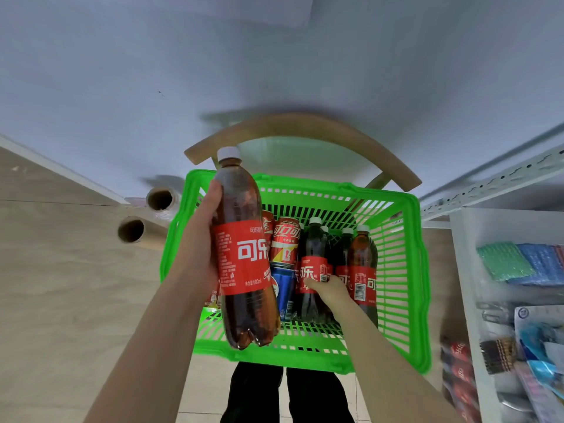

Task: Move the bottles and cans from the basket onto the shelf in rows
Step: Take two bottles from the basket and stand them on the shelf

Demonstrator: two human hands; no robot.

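A green plastic basket [409, 270] sits on a wooden chair in front of me. My left hand [195, 239] grips a cola bottle [241, 254] with a red label and white cap, held up over the basket's left side. Down inside the basket, my right hand [328, 293] closes around a second cola bottle [312, 257]. More cola bottles [363, 264], a red can [285, 242] and a blue can [283, 288] stand in the basket. The white shelf [464, 270] rises at the right.
The chair's curved wooden backrest [305, 129] arcs behind the basket. Two rolls with cardboard cores [146, 215] lie on the floor at left. The shelf holds sponges [518, 264] and packaged goods; red-labelled bottles [460, 370] stand low at its front. My legs show below the basket.
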